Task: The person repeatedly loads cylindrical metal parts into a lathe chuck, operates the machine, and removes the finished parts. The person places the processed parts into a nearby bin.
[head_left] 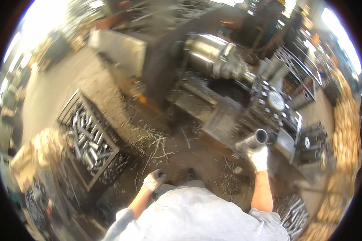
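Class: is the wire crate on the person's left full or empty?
Partly full at least: the wire crate holds many short metal tubes piled loosely inside.

Bare, dusty concrete workshop floor (56, 92). Thin silvery metal shavings (157, 144) lie scattered across its middle, thickest at the foot of the large grey metal lathe (181, 64) standing on it. A black wire-mesh crate of short shiny steel tube pieces (90, 140) stands just beside the shavings, toward the floor's left side.

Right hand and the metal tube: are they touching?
Touching. The head view shows the gloved right hand wrapped around the metal tube, its open end sticking out above the glove.
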Tool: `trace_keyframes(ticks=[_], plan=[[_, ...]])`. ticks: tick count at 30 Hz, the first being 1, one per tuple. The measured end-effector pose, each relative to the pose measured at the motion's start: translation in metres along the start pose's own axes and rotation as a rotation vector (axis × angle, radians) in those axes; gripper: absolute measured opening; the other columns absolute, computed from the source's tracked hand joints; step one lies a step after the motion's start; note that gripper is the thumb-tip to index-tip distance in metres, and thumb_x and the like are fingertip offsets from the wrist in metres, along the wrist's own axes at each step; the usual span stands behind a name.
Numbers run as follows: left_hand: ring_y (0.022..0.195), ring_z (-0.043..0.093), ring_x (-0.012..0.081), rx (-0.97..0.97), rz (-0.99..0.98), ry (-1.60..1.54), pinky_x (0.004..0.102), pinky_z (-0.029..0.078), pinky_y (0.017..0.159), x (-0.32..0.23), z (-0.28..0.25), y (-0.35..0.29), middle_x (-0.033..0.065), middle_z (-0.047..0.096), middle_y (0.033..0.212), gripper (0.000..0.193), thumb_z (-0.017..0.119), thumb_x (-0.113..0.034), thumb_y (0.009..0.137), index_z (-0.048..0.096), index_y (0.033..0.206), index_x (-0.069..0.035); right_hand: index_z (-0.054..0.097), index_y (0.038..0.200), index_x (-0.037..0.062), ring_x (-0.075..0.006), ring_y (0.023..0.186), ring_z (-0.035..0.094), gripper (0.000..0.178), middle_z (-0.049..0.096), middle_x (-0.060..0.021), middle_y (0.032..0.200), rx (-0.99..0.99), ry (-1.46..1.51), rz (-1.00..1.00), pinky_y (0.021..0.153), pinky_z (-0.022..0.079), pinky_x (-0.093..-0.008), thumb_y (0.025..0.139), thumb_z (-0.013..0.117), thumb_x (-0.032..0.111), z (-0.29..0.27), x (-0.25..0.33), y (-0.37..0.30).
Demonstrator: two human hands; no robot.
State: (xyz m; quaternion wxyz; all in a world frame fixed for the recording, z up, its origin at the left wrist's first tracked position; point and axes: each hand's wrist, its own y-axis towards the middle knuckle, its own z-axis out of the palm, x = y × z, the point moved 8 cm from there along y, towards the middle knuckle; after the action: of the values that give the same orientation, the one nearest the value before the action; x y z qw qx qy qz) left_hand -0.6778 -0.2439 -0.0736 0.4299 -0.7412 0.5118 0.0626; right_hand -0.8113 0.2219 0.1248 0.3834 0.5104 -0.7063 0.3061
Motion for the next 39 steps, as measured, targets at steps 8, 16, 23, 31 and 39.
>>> trace_keyframes(ticks=[8, 16, 23, 31, 39], plan=[[0.120, 0.070, 0.0379, -0.376, -0.305, -0.340, 0.0458, 0.055, 0.104, 0.168, -0.014, -0.174, 0.0186, 0.075, 0.128, 0.048, 0.065, -0.045, 0.098, 0.071, 0.132, -0.012, 0.077, 0.102, 0.0014, -0.0187, 0.090, 0.077, 0.028, 0.081, -0.0095, 0.095, 0.734, 0.079, -0.414, 0.086, 0.060, -0.0342, 0.080, 0.092, 0.011, 0.261, 0.114, -0.138], [0.120, 0.071, 0.0383, -1.000, -1.135, -0.785, 0.0468, 0.055, 0.105, 0.366, 0.118, -0.476, 0.0202, 0.076, 0.123, 0.045, 0.064, -0.046, 0.095, 0.075, 0.125, -0.015, 0.075, 0.108, 0.0055, -0.0279, 0.091, 0.080, 0.051, 0.081, -0.0143, 0.098, 1.756, -0.171, -1.060, 0.084, 0.062, -0.0388, 0.074, 0.096, 0.038, 0.486, 0.174, -0.508], [0.078, 0.075, 0.0234, -2.125, -1.220, -1.752, 0.0377, 0.058, 0.066, 0.320, 0.346, -0.580, 0.0102, 0.076, 0.092, 0.032, 0.066, -0.037, 0.101, 0.074, 0.110, -0.007, 0.076, 0.102, 0.0065, -0.0302, 0.088, 0.080, 0.044, 0.080, -0.0152, 0.092, 2.220, -0.011, -1.453, 0.080, 0.062, -0.0394, 0.078, 0.093, 0.040, 0.478, 0.255, -0.792], [0.108, 0.067, 0.0508, -2.644, -2.704, -0.263, 0.0521, 0.051, 0.095, 0.163, 0.402, -0.661, 0.0287, 0.071, 0.116, 0.046, 0.054, -0.041, 0.110, 0.059, 0.132, -0.001, 0.077, 0.091, 0.0049, -0.0211, 0.080, 0.078, 0.031, 0.079, -0.0106, 0.083, 2.529, -0.046, -1.442, 0.079, 0.062, -0.0367, 0.073, 0.094, 0.023, 0.527, 0.267, -0.929], [0.078, 0.071, 0.0396, -2.585, -2.661, -0.766, 0.0488, 0.056, 0.073, 0.168, 0.442, -0.698, 0.0176, 0.073, 0.091, 0.028, 0.062, -0.034, 0.109, 0.065, 0.112, -0.006, 0.076, 0.119, 0.0102, -0.0328, 0.101, 0.080, 0.048, 0.081, -0.0158, 0.111, 2.490, -0.298, -2.200, 0.088, 0.063, -0.0442, 0.079, 0.089, 0.033, 0.584, 0.291, -0.958]])
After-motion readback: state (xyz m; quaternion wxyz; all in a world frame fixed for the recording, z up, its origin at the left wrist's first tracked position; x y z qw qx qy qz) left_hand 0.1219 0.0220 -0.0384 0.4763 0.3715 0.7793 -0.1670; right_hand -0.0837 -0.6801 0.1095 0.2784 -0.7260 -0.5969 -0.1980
